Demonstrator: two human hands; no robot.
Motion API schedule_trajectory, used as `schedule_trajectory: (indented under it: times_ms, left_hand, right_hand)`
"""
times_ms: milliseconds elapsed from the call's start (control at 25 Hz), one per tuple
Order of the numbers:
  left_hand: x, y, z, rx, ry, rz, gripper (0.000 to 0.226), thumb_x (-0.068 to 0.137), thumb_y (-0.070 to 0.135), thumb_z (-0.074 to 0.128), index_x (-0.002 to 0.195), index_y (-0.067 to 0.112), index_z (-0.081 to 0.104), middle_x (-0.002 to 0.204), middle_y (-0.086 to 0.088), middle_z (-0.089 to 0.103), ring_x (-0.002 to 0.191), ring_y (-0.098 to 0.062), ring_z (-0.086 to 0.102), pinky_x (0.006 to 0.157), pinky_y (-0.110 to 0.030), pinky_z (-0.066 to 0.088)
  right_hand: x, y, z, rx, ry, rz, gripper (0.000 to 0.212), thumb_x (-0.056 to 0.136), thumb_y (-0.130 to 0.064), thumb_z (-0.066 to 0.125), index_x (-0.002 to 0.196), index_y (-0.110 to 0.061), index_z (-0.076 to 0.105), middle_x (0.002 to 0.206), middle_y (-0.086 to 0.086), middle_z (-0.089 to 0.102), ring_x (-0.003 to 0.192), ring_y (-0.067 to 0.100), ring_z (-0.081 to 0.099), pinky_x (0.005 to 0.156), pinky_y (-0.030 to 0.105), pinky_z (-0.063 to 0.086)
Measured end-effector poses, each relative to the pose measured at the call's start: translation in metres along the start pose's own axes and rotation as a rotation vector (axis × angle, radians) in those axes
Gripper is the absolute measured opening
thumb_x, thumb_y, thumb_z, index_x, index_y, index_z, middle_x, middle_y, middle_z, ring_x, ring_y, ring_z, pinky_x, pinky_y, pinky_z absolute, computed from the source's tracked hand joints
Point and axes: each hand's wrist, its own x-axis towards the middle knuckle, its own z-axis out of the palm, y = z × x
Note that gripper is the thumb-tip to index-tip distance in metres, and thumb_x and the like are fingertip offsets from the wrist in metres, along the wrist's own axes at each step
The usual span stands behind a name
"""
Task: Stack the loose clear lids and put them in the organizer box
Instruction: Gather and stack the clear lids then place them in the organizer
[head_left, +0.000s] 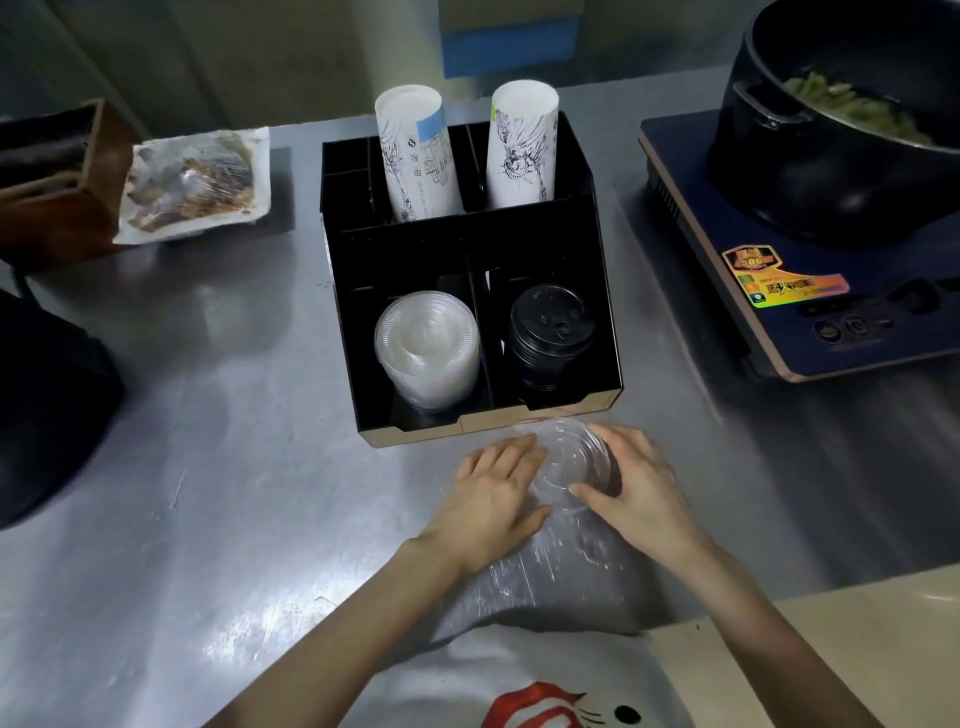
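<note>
On the steel counter (218, 467), the clear lids (569, 465) sit at 6 o'clock of the black organizer box (602, 291), just beside its front edge. The left hand (496, 499) presses them from 9 o'clock and the right hand (631, 486) from 3 o'clock, each grip closed around the lids. Crinkled clear wrap (550, 582) trails from them toward the person. In the box, the front-left compartment holds a clear lid stack (426, 348); black lids (550, 332) fill the front-right.

We see a steel counter (208, 415) shining under overhead light, with a grey wall (260, 52) behind.
</note>
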Motion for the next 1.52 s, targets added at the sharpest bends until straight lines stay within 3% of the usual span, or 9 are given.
schedule_trajectory:
  times_ms: [120, 240, 600, 760, 920, 1120, 1520]
  left_hand:
    - [0.001, -0.001, 0.005, 0.035, -0.039, -0.010, 0.058, 0.089, 0.037, 0.043, 0.136, 0.009, 0.023, 0.150, -0.011, 0.018, 0.134, -0.025, 0.016, 0.108, -0.038, 0.014]
    - [0.000, -0.001, 0.006, 0.044, -0.034, -0.008, 0.055, 0.090, 0.030, 0.047, 0.136, 0.010, 0.023, 0.151, -0.009, 0.014, 0.135, -0.024, 0.013, 0.108, -0.038, 0.013]
    - [-0.009, -0.004, 0.004, -0.014, 0.001, -0.003, 0.054, 0.089, 0.028, 0.049, 0.135, 0.012, 0.025, 0.150, -0.011, 0.017, 0.133, -0.026, 0.017, 0.107, -0.037, 0.017]
    - [-0.018, -0.013, 0.000, -0.074, 0.121, 0.039, 0.053, 0.083, 0.038, 0.045, 0.129, 0.012, 0.037, 0.141, -0.014, 0.036, 0.125, -0.029, 0.032, 0.103, -0.040, 0.028]
    - [-0.029, -0.022, -0.008, -0.141, 0.243, 0.075, 0.046, 0.083, 0.042, 0.042, 0.123, 0.018, 0.042, 0.130, -0.010, 0.049, 0.116, -0.018, 0.035, 0.101, -0.029, 0.028]
    - [-0.044, -0.027, -0.021, -0.184, 0.375, 0.095, 0.040, 0.088, 0.044, 0.042, 0.120, 0.021, 0.046, 0.123, -0.003, 0.052, 0.114, -0.017, 0.041, 0.100, -0.028, 0.031]
    - [-0.052, -0.039, -0.056, -0.174, 0.590, 0.041, 0.036, 0.086, 0.036, 0.048, 0.115, 0.017, 0.052, 0.120, -0.003, 0.056, 0.116, -0.018, 0.044, 0.103, -0.024, 0.030]
  right_hand:
    - [-0.001, 0.003, 0.005, -0.107, -0.091, -0.043, 0.079, 0.074, -0.039, 0.065, 0.138, -0.020, 0.023, 0.147, 0.003, 0.026, 0.135, 0.021, 0.021, 0.112, 0.034, 0.017]
    - [-0.002, 0.005, 0.007, -0.185, -0.129, -0.080, 0.084, 0.075, -0.041, 0.064, 0.140, -0.023, 0.015, 0.151, 0.001, 0.015, 0.139, 0.019, 0.012, 0.114, 0.032, 0.008]
    - [-0.006, -0.002, 0.004, -0.048, -0.070, -0.156, 0.080, 0.072, -0.031, 0.070, 0.138, -0.022, 0.024, 0.148, -0.003, 0.024, 0.135, 0.014, 0.021, 0.107, 0.020, 0.011]
    - [-0.008, -0.012, -0.002, 0.011, -0.082, -0.180, 0.081, 0.071, -0.034, 0.071, 0.137, -0.025, 0.024, 0.145, -0.008, 0.027, 0.132, 0.007, 0.021, 0.107, 0.021, 0.014]
    - [-0.010, -0.027, -0.009, 0.040, -0.083, -0.227, 0.081, 0.070, -0.038, 0.071, 0.136, -0.029, 0.025, 0.141, -0.012, 0.032, 0.124, -0.002, 0.022, 0.103, 0.018, 0.016]
    - [-0.011, -0.046, -0.019, 0.055, -0.100, -0.267, 0.077, 0.071, -0.043, 0.068, 0.134, -0.033, 0.026, 0.128, -0.025, 0.027, 0.121, -0.008, 0.019, 0.102, 0.018, 0.017]
    - [0.011, -0.091, -0.028, 0.027, -0.036, -0.420, 0.075, 0.069, -0.043, 0.070, 0.133, -0.030, 0.031, 0.130, -0.023, 0.027, 0.117, -0.012, 0.015, 0.104, 0.019, 0.015]
